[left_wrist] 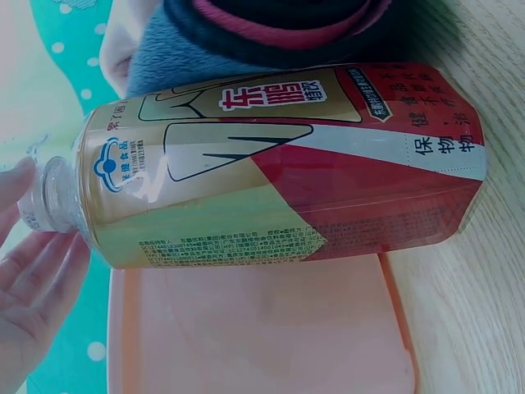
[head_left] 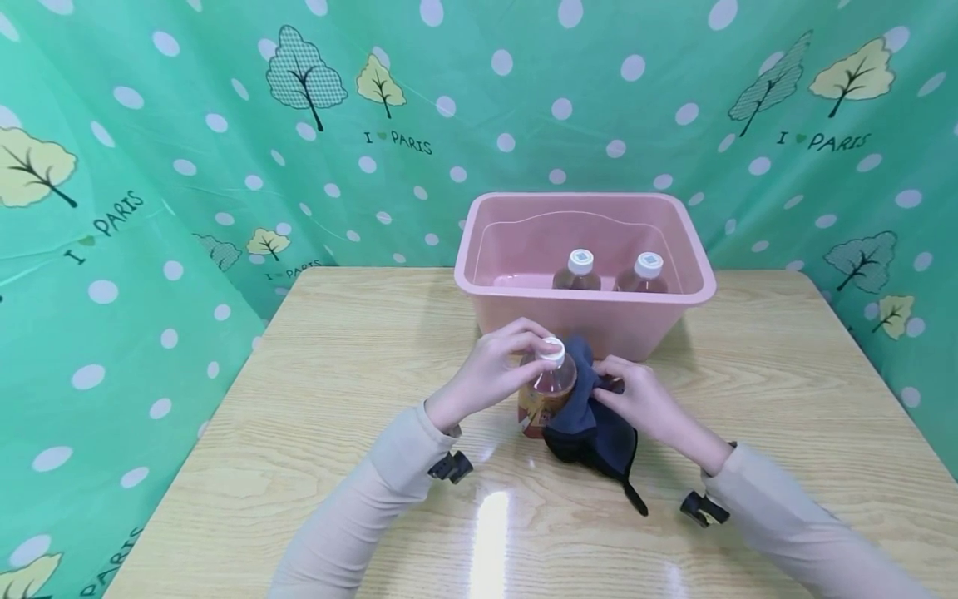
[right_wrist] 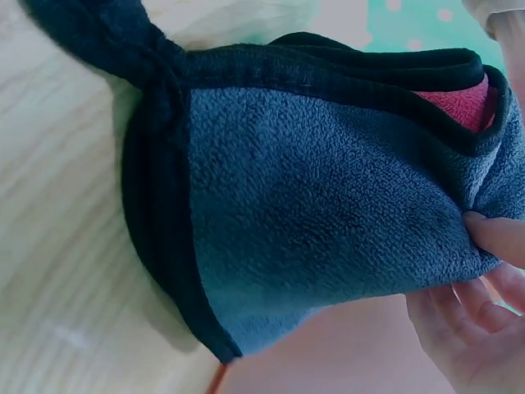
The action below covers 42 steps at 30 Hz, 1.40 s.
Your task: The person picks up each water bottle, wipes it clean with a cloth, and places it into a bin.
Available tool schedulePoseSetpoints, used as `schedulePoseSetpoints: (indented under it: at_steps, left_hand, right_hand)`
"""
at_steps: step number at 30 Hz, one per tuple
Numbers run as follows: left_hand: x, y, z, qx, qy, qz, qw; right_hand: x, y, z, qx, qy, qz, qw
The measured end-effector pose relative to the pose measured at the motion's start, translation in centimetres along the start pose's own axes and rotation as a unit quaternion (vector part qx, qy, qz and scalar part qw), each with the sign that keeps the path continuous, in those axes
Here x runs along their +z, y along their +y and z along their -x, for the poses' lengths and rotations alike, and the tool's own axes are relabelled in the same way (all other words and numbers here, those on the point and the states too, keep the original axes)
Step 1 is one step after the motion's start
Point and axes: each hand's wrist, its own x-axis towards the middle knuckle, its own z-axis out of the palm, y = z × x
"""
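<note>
A drink bottle [head_left: 540, 405] with a white cap and a gold-and-red label stands upright on the table. My left hand [head_left: 503, 364] grips it at the cap and neck, and the left wrist view shows the fingers around the neck of the bottle [left_wrist: 287, 164]. Against the bottle's right side lies a dark grey-blue towel [head_left: 587, 416] with black edging and a hanging loop. Its top is pinched between the thumb and fingers of my right hand [head_left: 636, 395]. In the right wrist view the towel [right_wrist: 320, 189] is folded, with a bit of pink showing inside.
Just behind the bottle stands a pink plastic bin [head_left: 524, 312]. Inside it are two white-capped bottles, a left one [head_left: 580, 266] and a right one [head_left: 648, 268]. The wooden table [head_left: 337, 358] meets a green patterned curtain [head_left: 419, 100] at the back and sides.
</note>
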Motion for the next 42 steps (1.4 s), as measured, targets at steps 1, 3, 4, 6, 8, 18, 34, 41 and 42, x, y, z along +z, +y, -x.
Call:
schedulePoseSetpoints:
  at_steps: [1, 3, 4, 6, 8, 18, 34, 41, 42]
  left_hand:
    - [0.0, 0.0, 0.0, 0.001, 0.0, 0.001, 1.0]
    - [0.0, 0.0, 0.0, 0.002, 0.0, 0.003, 1.0]
    - [0.0, 0.0, 0.0, 0.002, 0.0, 0.004, 1.0]
    - [0.0, 0.0, 0.0, 0.002, 0.0, 0.003, 1.0]
    - [0.0, 0.0, 0.0, 0.002, 0.0, 0.0, 1.0]
    - [0.0, 0.0, 0.0, -0.002, -0.002, -0.003, 1.0]
    - [0.0, 0.0, -0.1, -0.003, -0.005, -0.002, 1.0]
    - [0.0, -0.1, -0.1, -0.004, -0.004, 0.012, 0.9999]
    - [0.0, -0.1, -0.1, -0.003, -0.004, 0.013, 0.9999]
  right_hand:
    - [0.1, 0.1, 0.0, 0.003, -0.003, 0.003, 1.0]
    - [0.3, 0.4, 0.1, 0.006, -0.007, 0.009, 0.9999]
    - [0.4, 0.5, 0.1, 0.006, -0.009, 0.011, 0.9999]
    - [0.6, 0.7, 0.2, 0.005, -0.013, 0.018, 0.9997]
    - [0.8, 0.9, 0.2, 0.007, -0.02, 0.026, 0.9994]
    - [1.9, 1.9, 0.5, 0.027, -0.064, 0.053, 0.9962]
    - [2.0, 1.7, 0.8, 0.034, -0.059, 0.06, 0.9959]
    - [1.1, 0.8, 0.8, 0.018, -0.032, 0.041, 0.9985]
    - [1.0, 0.7, 0.8, 0.013, -0.028, 0.039, 0.9988]
